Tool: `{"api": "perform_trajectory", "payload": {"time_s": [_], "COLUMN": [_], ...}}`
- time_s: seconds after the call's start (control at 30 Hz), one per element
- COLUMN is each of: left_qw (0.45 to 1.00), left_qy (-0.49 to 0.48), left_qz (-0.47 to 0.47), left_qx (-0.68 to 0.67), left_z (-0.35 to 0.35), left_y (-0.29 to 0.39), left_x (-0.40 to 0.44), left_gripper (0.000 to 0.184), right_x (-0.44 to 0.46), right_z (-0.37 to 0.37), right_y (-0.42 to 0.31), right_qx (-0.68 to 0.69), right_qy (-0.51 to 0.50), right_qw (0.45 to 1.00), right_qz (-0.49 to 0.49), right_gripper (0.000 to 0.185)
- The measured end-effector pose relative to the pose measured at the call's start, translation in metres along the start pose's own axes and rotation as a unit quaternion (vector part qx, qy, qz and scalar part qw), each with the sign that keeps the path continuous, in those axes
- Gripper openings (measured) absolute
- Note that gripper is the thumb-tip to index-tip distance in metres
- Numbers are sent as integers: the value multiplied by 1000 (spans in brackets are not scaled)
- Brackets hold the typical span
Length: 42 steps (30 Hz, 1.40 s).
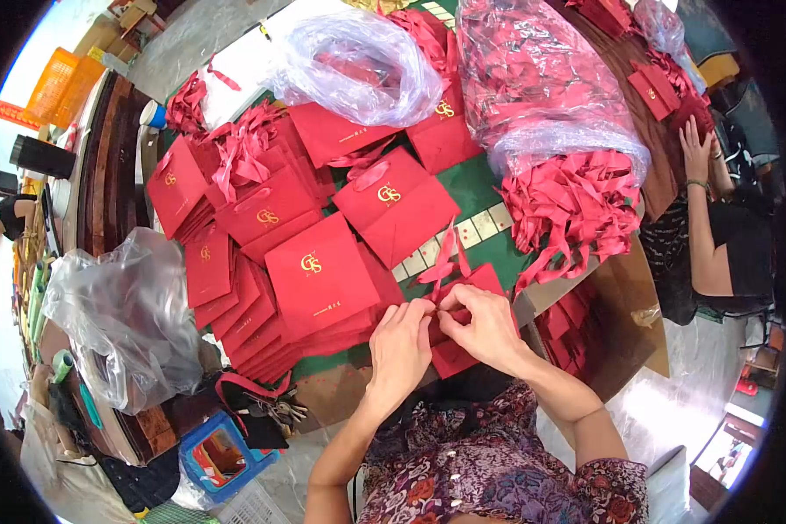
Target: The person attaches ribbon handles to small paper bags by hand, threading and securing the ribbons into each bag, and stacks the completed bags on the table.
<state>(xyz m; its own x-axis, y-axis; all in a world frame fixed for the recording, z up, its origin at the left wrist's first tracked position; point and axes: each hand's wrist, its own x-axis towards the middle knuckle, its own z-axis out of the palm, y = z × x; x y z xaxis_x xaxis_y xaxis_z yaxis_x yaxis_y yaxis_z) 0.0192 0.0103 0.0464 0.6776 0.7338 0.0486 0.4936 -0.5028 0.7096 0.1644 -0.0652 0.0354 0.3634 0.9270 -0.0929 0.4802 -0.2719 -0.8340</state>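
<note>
A small red paper bag (491,281) lies in front of me at the table's near edge, partly covered by my hands. A red ribbon (446,265) stands up in loops from it, just beyond my fingertips. My left hand (403,339) is closed in a pinch at the ribbon's base. Against it, my right hand (487,327) pinches the same spot with thumb and forefinger. The ends between my fingertips are mostly hidden. Close by on the left lies a stack of red bags with gold lettering (319,279).
Loose red ribbons (572,210) spill from a clear plastic bag (546,79) on the right. A plastic-wrapped bundle (358,65) sits at the back. More red bags fill a box (616,349) below right. A co-worker's hand (696,150) is at the far right.
</note>
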Motion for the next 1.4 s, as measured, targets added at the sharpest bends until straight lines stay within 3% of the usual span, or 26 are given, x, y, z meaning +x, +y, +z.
{"api": "perform_trajectory", "payload": {"time_s": [0.13, 0.23, 0.3, 0.33, 0.47, 0.53, 0.57, 0.63, 0.7, 0.77, 0.8, 0.87, 0.9, 1.0, 1.03, 1.1, 1.13, 1.37, 1.4], "left_qw": [999, 996, 994, 994, 995, 994, 994, 989, 987, 980, 979, 992, 992, 994, 994, 995, 995, 992, 994], "left_qy": [-1, 19, 4, 37, 55, 79, 81, 95, 104, 115, 115, 87, 88, 90, 91, 64, 65, 21, 82], "left_qz": [-12, 35, -42, -38, -12, 68, 71, 110, 120, 162, 165, 78, 79, -44, -43, -67, -67, -119, -73], "left_qx": [-34, -82, -97, -96, -76, -12, -12, 17, 14, 14, 15, -46, -46, -51, -51, 33, 42, 24, -20], "left_z": [-3, -1, 2, 6, 13, 18, 20, 22, 24, 23, 21, 16, 20, 33, 34, 35, 37, 34, 39], "left_y": [0, -5, -1, -4, 2, 3, 4, 5, 1, -2, -3, -6, -8, -13, -12, -10, -11, -5, -6], "left_x": [3, 6, 5, 5, 2, 2, 1, -2, -2, 1, 3, 8, 9, 14, 17, 22, 25, 36, 37], "left_gripper": [14, 13, 16, 21, 20, 19, 19, 17, 15, 15, 15, 13, 13, 16, 16, 19, 20, 15, 15], "right_x": [-1, -2, -1, 1, 27, 43, 51, 66, 73, 76, 72, 63, 59, 60, 61, 60, 65, 66, 67], "right_z": [0, -7, -22, -32, -51, -51, -52, -52, -52, -49, -42, -28, -23, -16, -18, -25, -34, -38, -35], "right_y": [-6, -3, -10, -11, -7, 1, 4, 9, 13, 15, 18, 23, 26, 43, 43, 41, 42, 36, 37], "right_qx": [44, -13, -122, -96, -135, -185, -187, -99, -36, -4, 34, 38, 33, 58, 58, 163, 63, 32, -7], "right_qy": [38, 22, 8, -16, -18, -130, -127, -286, -304, -346, -307, -183, -117, -91, -91, -3, 53, -36, -38], "right_qw": [998, 999, 985, 988, 979, 956, 956, 943, 945, 938, 951, 982, 992, 991, 991, 986, 993, 996, 994], "right_qz": [3, -47, -119, -121, -150, -187, -189, -139, -114, -19, 15, -16, -35, -75, -76, 17, -81, -69, -98], "right_gripper": [18, 23, 26, 31, 16, 19, 19, 22, 20, 22, 23, 23, 23, 22, 22, 20, 17, 17, 16]}}
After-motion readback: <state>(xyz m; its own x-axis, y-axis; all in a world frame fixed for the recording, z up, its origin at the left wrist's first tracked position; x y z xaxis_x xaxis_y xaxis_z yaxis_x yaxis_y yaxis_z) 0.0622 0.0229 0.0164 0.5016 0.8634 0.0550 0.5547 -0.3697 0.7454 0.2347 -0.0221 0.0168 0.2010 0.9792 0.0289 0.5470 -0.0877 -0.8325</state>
